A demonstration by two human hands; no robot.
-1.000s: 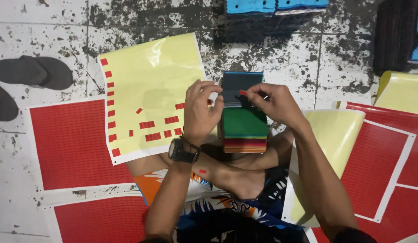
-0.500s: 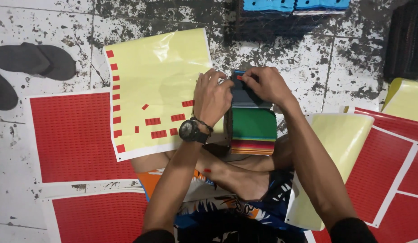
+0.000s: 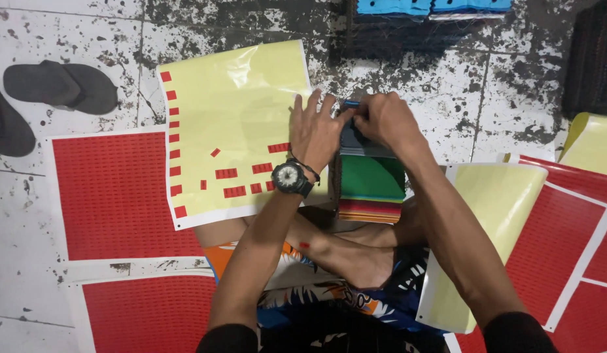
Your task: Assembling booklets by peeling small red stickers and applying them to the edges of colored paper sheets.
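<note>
A stack of flat coloured booklets (image 3: 372, 183) rests on my crossed legs, with a green one showing under a dark blue one (image 3: 356, 140). My left hand (image 3: 316, 131), with a black watch on the wrist, pinches the dark blue booklet's far edge with thumb and forefinger, the other fingers spread. My right hand (image 3: 385, 121) grips the same far edge from the right, fingers curled. What sits between the fingertips is too small to tell. Left of the hands lies a yellow backing sheet (image 3: 231, 98) with a few red rectangular stickers left on it.
Full red sticker sheets lie on the stained tile floor at left (image 3: 114, 196), lower left (image 3: 146, 314) and right (image 3: 572, 235). A bare yellow sheet (image 3: 486, 229) lies by my right arm. Dark sandals (image 3: 61, 85) are at far left, blue items (image 3: 434, 6) at top.
Both hands have slid from the middle of the dark blue booklet to its far edge and drawn closer together. The stack stays on my legs.
</note>
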